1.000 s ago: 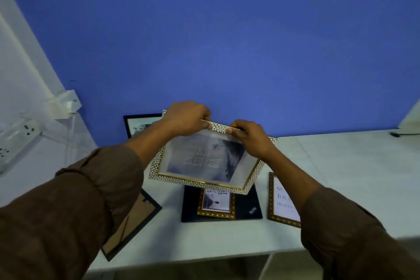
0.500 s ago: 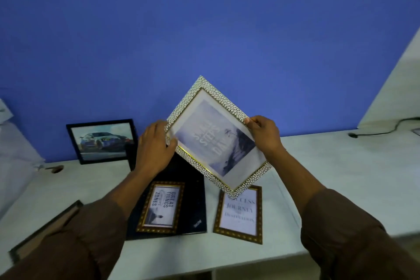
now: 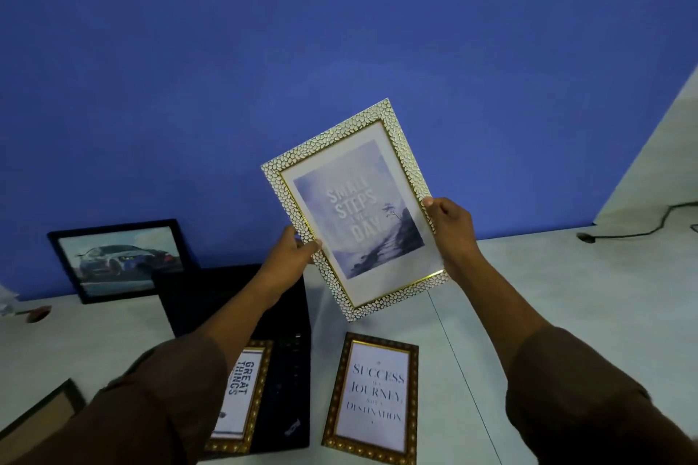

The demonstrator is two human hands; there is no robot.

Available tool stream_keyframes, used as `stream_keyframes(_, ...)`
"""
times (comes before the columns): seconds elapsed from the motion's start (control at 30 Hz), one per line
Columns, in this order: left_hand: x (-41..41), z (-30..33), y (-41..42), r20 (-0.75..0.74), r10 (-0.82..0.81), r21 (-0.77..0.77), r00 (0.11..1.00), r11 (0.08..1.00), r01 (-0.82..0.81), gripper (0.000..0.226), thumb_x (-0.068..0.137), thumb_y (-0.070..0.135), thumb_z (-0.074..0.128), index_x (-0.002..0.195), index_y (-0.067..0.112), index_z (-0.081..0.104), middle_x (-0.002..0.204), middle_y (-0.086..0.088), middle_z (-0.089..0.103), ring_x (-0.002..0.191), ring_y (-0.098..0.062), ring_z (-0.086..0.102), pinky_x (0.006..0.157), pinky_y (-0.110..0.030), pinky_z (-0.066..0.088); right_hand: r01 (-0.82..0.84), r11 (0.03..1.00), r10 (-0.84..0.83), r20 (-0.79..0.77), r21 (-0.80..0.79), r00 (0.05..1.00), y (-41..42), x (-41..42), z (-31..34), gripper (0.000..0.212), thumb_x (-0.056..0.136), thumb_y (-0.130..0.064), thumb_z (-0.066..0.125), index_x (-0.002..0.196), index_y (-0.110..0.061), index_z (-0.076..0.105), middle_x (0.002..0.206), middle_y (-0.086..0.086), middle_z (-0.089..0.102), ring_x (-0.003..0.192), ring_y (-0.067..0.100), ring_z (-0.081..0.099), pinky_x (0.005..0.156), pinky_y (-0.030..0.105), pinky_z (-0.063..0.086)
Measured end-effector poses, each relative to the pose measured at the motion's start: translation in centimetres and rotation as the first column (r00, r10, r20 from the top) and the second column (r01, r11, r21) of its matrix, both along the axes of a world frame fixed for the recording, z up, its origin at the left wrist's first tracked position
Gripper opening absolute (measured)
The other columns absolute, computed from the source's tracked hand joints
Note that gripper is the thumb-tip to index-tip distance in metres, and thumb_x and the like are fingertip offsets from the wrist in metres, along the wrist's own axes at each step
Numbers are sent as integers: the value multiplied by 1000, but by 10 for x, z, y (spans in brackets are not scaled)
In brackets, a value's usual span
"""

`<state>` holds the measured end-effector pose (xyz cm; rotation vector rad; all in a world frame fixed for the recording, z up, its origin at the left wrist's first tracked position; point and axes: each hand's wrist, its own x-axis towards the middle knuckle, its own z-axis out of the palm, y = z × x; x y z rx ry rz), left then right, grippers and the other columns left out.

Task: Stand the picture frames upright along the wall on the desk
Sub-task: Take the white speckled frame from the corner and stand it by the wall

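Both arms in brown sleeves reach up from the lower corners toward picture centre. The left hand (image 3: pixel 289 260) pinches the left edge of the white pebbled frame (image 3: pixel 355 208); the right hand (image 3: pixel 451 228) clasps its right edge. The frame hangs tilted in the air at centre, above the desk (image 3: pixel 566 294), before the blue wall (image 3: pixel 340 30).

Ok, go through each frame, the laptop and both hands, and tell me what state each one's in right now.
White pebbled frame: held in the air, tilted, picture facing the camera.
Left hand: gripping its left edge.
Right hand: gripping its right edge.
Car picture frame: standing against the wall.
Success frame: flat on the desk.
Great Things frame: flat on the laptop.
Laptop: closed.
Brown frame: flat, face not visible.
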<state>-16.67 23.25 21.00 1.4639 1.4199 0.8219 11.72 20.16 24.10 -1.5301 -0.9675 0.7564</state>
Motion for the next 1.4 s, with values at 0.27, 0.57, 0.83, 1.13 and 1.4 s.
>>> stream_keyframes(0.27, 3, -28, 98, 2, -59, -76, 998, 995, 58, 62, 65, 51, 68, 121, 31, 52, 118, -2, 65, 106, -25, 68, 99, -52, 53, -67, 996, 81, 366, -52, 927, 58, 27, -36, 33, 104, -39, 45, 91, -14, 61, 87, 6, 66, 81, 25, 59, 67, 33, 44)
stream_keyframes(0.57, 47, -34, 134, -23, 56, -96, 998, 994, -58, 63, 92, 14, 65, 145, 17, 31, 130, 3, 53, 116, -19, 52, 95, -32, 41, -147, 957, 262, 524, -251, 811, 132, 54, -105, 23, 101, -32, 53, 83, -18, 58, 86, 11, 66, 80, 28, 63, 69, 35, 46)
stream_keyframes(0.83, 72, -80, 170, -54, 251, -191, 967, 947, -256, 67, 94, 19, 64, 150, 21, 27, 131, 3, 54, 111, -18, 53, 92, -32, 42, -279, 888, 439, 487, -366, 755, 211, 70, -153, 25, 100, -25, 59, 78, -16, 52, 76, 4, 58, 68, 19, 53, 59, 28, 35)
stream_keyframes(1.13, 96, -124, 186, -75, 333, -224, 940, 913, -341, 65, 92, 13, 67, 146, 19, 31, 135, -2, 54, 109, -20, 57, 88, -34, 47, -396, 797, 581, 402, -456, 708, 244, 93, -203, 19, 100, -26, 58, 98, -8, 66, 102, 14, 73, 90, 30, 68, 72, 26, 38)
stream_keyframes(1.4, 94, -134, 193, -81, 301, -179, 950, 933, -311, 81, 89, 15, 71, 151, 23, 20, 145, 0, 48, 128, -23, 52, 111, -47, 42, -426, 806, 570, 345, -412, 745, 242, 93, -214, 22, 100, -27, 57, 109, -10, 67, 110, 11, 72, 95, 26, 68, 78, 26, 42)
